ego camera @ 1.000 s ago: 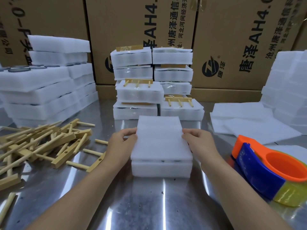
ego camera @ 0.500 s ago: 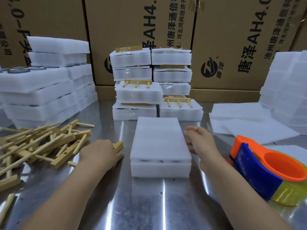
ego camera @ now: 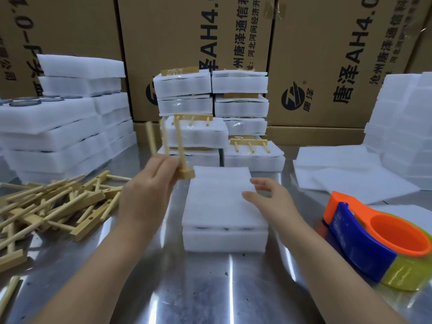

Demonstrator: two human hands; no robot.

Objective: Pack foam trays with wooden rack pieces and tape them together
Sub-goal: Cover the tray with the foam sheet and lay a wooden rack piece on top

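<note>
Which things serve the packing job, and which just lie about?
Job: left hand gripping pale wooden pegged rack piece; right hand over white lidded foam tray; orange-and-blue tape dispenser; pile of loose wooden pieces.
Lying about: brown printed cardboard boxes; flat white foam sheets.

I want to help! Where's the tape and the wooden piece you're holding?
tape dispenser (ego camera: 357,237): head view, its blue side.
wooden rack piece (ego camera: 187,174): head view, its base block.
</note>
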